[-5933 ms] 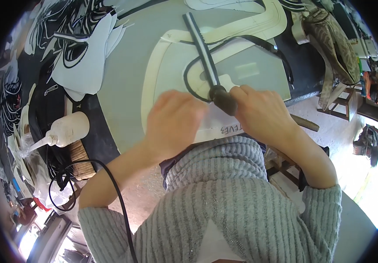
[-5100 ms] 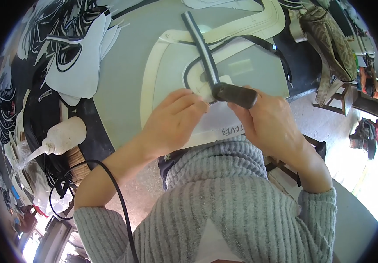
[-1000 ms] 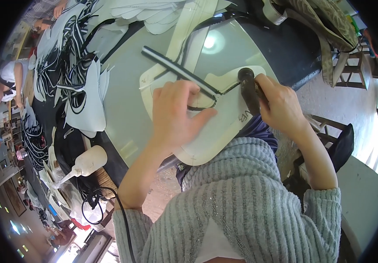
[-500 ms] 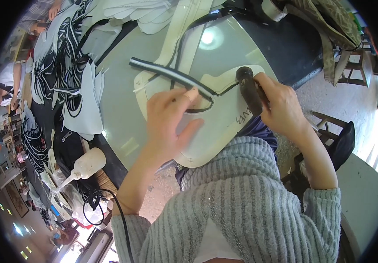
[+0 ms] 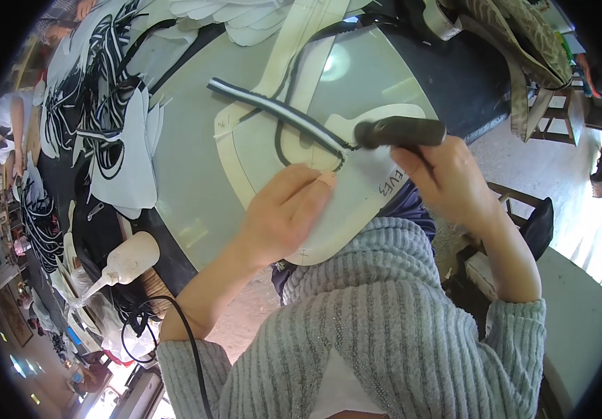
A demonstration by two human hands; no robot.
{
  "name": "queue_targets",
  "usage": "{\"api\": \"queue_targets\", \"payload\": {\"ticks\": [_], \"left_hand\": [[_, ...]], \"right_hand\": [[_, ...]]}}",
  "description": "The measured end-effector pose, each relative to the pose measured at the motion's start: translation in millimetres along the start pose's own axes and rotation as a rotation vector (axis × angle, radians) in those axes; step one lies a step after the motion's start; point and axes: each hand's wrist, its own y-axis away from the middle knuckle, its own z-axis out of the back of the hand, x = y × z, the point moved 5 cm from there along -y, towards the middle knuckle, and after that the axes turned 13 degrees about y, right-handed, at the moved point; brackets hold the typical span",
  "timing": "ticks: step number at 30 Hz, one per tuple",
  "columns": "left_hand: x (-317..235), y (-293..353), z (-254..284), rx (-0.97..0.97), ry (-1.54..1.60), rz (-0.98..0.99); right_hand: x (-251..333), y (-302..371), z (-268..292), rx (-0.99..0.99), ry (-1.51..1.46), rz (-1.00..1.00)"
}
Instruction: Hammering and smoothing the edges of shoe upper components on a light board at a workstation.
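Observation:
My left hand lies over the near part of a flat white shaped piece, fingers pressed together. The fingertips cover the bend of a black-and-white strip, whose straight length runs off to the far left. My right hand is closed on a hammer; its dark, slightly blurred head is beside the strip's end at the middle of the piece. Most of the handle is hidden by my fingers. Whether the hammer touches the piece I cannot tell. Under the piece is a smooth pale board.
On the left lie a bundle of black-and-white strips, stacked white pieces and a white squeeze bottle with a nozzle. A black cable crosses near my left forearm. A patterned bag is at the far right.
The hammer head has swung from pointing toward me to lying sideways, closer to the strip's end. My left hand has shifted slightly right and nearer, its spread fingers coming together over the strip's bend.

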Motion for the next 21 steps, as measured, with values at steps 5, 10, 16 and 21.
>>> {"api": "queue_targets", "payload": {"ticks": [5,10,16,21], "left_hand": [[-4,0,0,-0.022,-0.089,-0.08],[-8,5,2,-0.087,-0.119,-0.078],[3,-6,16,-0.098,0.088,0.277],[7,4,13,-0.064,0.081,0.139]], "right_hand": [[39,-9,-12,-0.003,0.328,0.167],[44,11,-35,0.139,0.579,0.171],[44,11,-34,0.227,0.591,0.092],[38,16,-35,0.183,0.537,0.069]]}}
